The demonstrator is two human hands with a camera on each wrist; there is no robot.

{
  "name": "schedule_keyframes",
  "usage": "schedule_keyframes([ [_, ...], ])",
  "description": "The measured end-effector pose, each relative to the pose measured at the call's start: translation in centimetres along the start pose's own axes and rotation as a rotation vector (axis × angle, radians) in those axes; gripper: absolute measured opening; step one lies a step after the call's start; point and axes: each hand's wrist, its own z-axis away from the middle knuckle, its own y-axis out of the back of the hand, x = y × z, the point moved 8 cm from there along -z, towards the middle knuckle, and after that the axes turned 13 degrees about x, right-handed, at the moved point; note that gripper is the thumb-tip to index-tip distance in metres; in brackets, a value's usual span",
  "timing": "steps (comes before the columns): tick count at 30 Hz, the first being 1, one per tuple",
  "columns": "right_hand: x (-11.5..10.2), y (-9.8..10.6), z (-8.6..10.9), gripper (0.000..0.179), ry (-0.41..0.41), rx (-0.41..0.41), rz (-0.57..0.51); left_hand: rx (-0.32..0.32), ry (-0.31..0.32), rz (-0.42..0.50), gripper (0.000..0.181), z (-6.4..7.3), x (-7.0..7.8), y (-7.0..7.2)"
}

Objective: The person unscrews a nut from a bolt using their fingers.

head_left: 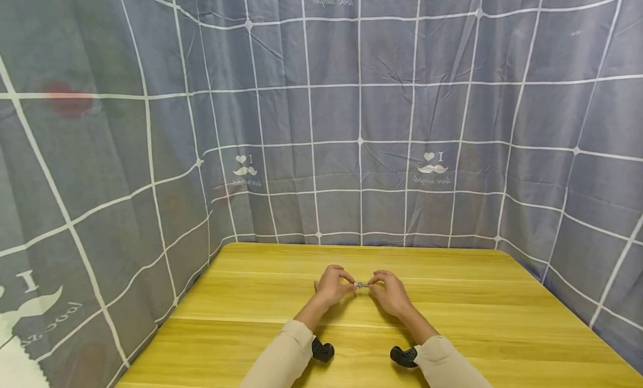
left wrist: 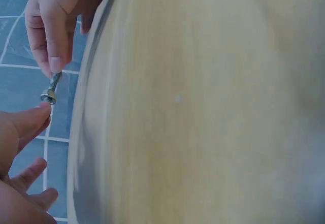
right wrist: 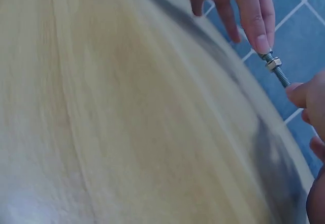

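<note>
Between my two hands, above the table, a small metal bolt (head_left: 365, 286) is held nearly level. A hex nut (right wrist: 273, 63) sits on its threads, closer to the left fingers. My left hand (head_left: 331, 286) pinches one end between thumb and forefinger. The opposite, threaded end is pinched by my right hand (head_left: 391, 293). In the left wrist view the threaded shank (left wrist: 53, 83) runs from the nut to the right fingertips. Fingertips cover both ends of the bolt, so the head is mostly hidden.
A yellow wood-grain table (head_left: 241, 298) lies below the hands. Grey curtains (head_left: 331, 114) with white grid lines hang behind it and at both sides. Black curved pieces (head_left: 323, 350) stick out by the beige sleeves (head_left: 281, 357).
</note>
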Motion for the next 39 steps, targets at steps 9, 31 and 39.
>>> schedule_keyframes([
  [9, -1.5, 1.4, 0.4, 0.008, -0.002, 0.017, -0.096, -0.041, -0.035, 0.228, 0.005, 1.2, 1.2, 0.3],
  [31, -5.2, 2.5, 1.8, 0.008, -0.121, 0.008, -0.473, 0.072, -0.047, 0.487, 0.009, 4.2, 5.7, 4.6],
  [39, -6.2, 2.9, 1.5, 0.013, -0.144, 0.008, -0.475, 0.016, -0.109, 0.465, 0.011, 3.4, 5.0, 4.6],
])
